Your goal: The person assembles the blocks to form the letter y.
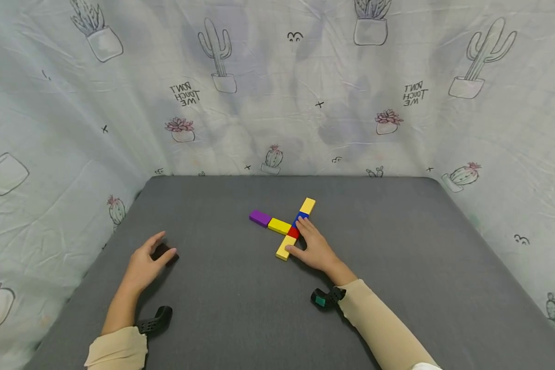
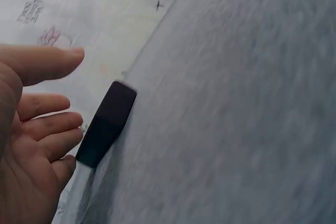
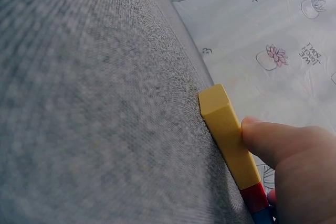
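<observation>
Coloured blocks lie end to end on the table in a T-like figure. Its slanting bar runs from a pale yellow block (image 1: 307, 205) through a blue block (image 1: 299, 215) and a red block (image 1: 293, 233) to a nearer pale yellow block (image 1: 284, 248). A bright yellow block (image 1: 279, 226) and a purple block (image 1: 260, 218) branch off leftward. My right hand (image 1: 319, 251) rests spread at the bar, thumb touching the nearer pale yellow block and fingers by the blue one. My left hand (image 1: 141, 264) is loosely bent beside a dark two-toned block (image 2: 113, 111), not gripping it.
The grey table (image 1: 231, 308) has its far edge against a hanging cloth (image 1: 268, 118) printed with cacti. Cloth also hangs along both sides. Black wrist cameras sit by the left cuff (image 1: 156, 321) and the right cuff (image 1: 326, 298).
</observation>
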`<move>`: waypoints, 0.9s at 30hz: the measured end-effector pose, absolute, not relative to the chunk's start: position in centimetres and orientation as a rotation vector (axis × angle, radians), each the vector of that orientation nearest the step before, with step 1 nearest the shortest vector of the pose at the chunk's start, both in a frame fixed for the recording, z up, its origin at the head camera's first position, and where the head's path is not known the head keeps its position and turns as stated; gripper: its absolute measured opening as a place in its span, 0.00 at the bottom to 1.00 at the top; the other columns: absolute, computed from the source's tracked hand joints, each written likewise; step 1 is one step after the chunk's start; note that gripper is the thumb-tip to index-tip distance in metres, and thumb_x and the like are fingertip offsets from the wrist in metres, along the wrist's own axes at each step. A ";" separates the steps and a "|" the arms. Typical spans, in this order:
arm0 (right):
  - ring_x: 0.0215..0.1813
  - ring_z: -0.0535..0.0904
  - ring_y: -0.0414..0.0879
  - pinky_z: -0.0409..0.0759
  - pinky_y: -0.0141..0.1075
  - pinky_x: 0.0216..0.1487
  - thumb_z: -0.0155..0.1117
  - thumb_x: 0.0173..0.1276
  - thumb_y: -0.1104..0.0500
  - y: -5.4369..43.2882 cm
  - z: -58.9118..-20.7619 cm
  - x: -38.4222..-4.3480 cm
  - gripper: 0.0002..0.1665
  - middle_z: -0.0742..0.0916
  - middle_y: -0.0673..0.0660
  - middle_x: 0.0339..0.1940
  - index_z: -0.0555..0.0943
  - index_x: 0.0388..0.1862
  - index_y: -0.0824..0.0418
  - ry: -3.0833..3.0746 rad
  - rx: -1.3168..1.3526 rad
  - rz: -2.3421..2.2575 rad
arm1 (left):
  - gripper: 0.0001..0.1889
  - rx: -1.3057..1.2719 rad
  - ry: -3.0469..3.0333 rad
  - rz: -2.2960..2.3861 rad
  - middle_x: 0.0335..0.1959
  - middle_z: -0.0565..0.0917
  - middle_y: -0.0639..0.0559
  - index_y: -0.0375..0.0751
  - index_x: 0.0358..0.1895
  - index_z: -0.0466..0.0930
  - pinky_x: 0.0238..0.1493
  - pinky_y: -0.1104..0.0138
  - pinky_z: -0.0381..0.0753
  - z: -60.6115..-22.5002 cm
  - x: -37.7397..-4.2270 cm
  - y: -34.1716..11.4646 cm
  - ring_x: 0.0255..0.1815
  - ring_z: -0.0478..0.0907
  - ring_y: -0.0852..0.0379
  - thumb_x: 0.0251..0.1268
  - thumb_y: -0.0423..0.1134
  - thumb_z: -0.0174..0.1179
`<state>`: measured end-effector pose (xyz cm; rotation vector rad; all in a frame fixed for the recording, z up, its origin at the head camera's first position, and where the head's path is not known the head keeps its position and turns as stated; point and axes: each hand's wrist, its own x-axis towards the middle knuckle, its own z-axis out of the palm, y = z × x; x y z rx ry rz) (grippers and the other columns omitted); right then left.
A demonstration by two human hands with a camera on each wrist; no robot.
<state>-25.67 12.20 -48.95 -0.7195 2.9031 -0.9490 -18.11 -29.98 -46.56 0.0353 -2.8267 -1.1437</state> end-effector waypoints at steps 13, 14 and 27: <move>0.78 0.45 0.54 0.51 0.53 0.74 0.59 0.65 0.39 12.4 -48.9 -25.9 0.49 0.56 0.59 0.77 0.56 0.74 0.66 2.897 -0.731 -0.953 | 0.45 0.058 -2.966 -1.098 0.68 0.53 0.20 0.26 0.72 0.48 0.61 0.37 0.61 -46.6 -16.7 -31.4 0.67 0.55 0.24 0.66 0.55 0.57; 0.78 0.45 0.53 0.51 0.53 0.74 0.59 0.65 0.38 12.3 -49.0 -25.9 0.49 0.56 0.59 0.77 0.56 0.74 0.65 2.898 -0.725 -0.947 | 0.45 0.050 -2.966 -1.106 0.69 0.53 0.20 0.26 0.72 0.48 0.61 0.37 0.61 -46.6 -16.6 -31.5 0.68 0.54 0.24 0.65 0.55 0.57; 0.79 0.44 0.53 0.51 0.53 0.74 0.59 0.65 0.38 12.1 -48.9 -26.6 0.49 0.55 0.59 0.78 0.56 0.74 0.65 2.899 -0.708 -0.948 | 0.48 0.055 -3.037 -0.991 0.68 0.57 0.20 0.27 0.71 0.50 0.59 0.36 0.62 -46.5 -17.1 -32.3 0.66 0.57 0.23 0.59 0.57 0.62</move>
